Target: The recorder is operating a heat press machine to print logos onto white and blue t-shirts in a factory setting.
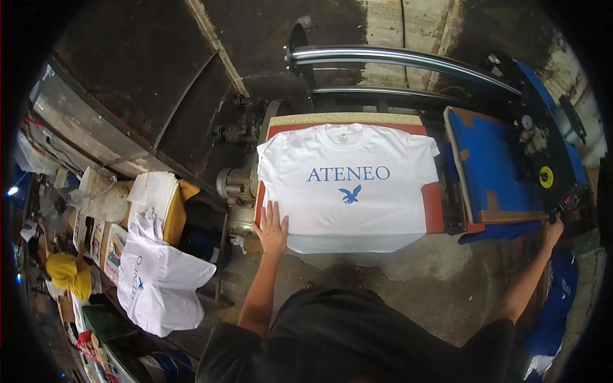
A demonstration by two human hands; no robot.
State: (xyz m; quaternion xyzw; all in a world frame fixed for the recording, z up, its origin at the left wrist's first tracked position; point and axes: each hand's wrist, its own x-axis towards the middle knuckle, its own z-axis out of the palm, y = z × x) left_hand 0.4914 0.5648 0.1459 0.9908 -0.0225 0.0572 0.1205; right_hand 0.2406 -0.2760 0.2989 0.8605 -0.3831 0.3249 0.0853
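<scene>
A white T-shirt (357,210) with blue lettering and a blue bird print lies spread out, front up, on a flat press bed with a red-orange pad (433,207). The shirt's hem hangs over the near edge. Flat on its lower left side rests my left hand (273,230), fingers spread. Off to the right stands a heat press head with a blue surface (491,163), a gauge and a dark frame. My right hand (553,231) is closed on a dark handle at that head's near right corner; the fingers show only small.
Two metal rails (408,59) cross behind the bed. Left of it sits a motor (231,183). More printed white shirts (163,287) hang over a stack at the left. A blue printed garment (557,300) lies at lower right. A person in yellow (69,274) is at far left.
</scene>
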